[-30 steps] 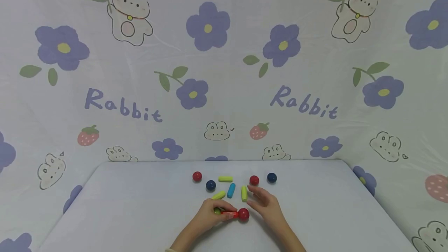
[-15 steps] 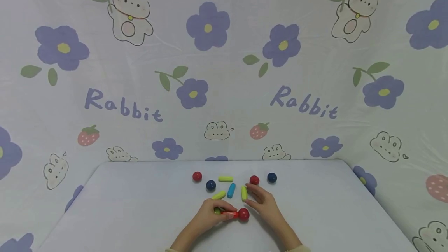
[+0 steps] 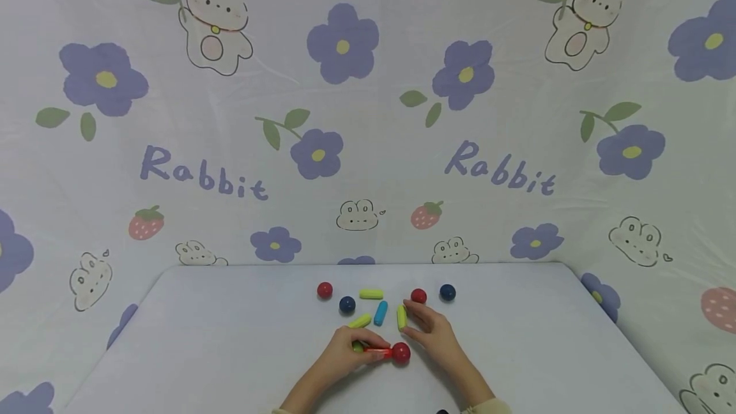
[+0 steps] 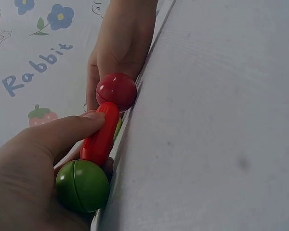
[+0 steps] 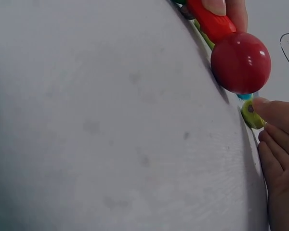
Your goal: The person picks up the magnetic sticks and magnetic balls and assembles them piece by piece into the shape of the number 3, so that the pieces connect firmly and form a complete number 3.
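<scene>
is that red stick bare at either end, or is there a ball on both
Ball on both: the left wrist view shows the red stick with a red ball at one end, green ball at the other.

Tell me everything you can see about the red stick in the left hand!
The red stick is short, shiny and lightly grooved, and looks like plastic. The left hand pinches it between thumb and fingers. A green ball sits at one end and a darker red ball at the other; both seem joined on. In the head view it runs sideways, about level. I can't tell whether it touches the table.
</scene>
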`<action>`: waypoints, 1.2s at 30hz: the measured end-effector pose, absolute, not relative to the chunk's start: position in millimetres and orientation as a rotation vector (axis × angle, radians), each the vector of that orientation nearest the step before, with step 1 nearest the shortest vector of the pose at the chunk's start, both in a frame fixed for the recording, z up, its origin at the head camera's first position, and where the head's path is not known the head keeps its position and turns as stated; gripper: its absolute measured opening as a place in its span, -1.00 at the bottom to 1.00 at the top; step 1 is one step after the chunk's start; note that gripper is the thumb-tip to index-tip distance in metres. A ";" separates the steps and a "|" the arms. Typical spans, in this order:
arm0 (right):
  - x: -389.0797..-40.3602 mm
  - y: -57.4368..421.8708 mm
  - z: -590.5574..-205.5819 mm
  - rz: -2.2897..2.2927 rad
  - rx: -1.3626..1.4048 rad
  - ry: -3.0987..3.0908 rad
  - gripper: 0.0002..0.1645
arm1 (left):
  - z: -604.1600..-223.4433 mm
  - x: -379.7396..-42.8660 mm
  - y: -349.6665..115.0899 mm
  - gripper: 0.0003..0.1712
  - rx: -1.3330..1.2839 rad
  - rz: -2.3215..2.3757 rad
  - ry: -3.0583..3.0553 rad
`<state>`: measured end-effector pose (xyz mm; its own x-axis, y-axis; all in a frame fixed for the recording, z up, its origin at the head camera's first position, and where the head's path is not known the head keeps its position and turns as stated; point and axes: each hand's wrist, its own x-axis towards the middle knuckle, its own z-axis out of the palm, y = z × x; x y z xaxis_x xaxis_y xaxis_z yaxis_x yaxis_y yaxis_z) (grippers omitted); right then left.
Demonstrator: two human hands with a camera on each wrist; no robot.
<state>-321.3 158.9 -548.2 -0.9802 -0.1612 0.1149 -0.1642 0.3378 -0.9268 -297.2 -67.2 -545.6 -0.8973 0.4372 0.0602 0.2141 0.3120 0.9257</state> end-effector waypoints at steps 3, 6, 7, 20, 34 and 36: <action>-321.9 158.3 -546.5 1.750 0.332 -2.584 -0.30 | -545.5 -297.2 -66.9 -0.82 0.593 1.627 2.373; -322.6 157.6 -544.4 1.707 0.348 -2.611 -0.28 | -545.9 -297.4 -66.9 -0.82 0.588 1.631 2.374; -322.8 157.5 -543.9 1.701 0.349 -2.619 -0.28 | -545.8 -297.3 -66.9 -0.82 0.587 1.633 2.373; -324.3 159.9 -544.7 1.678 0.392 -2.637 -0.33 | -545.7 -296.9 -66.7 -0.83 0.577 1.619 2.387; -324.4 162.1 -547.7 1.756 0.406 -2.580 -0.34 | -545.3 -296.7 -67.6 -0.80 0.590 1.618 2.378; -323.8 161.9 -547.8 1.766 0.389 -2.585 -0.34 | -545.9 -297.0 -67.6 -0.79 0.597 1.618 2.376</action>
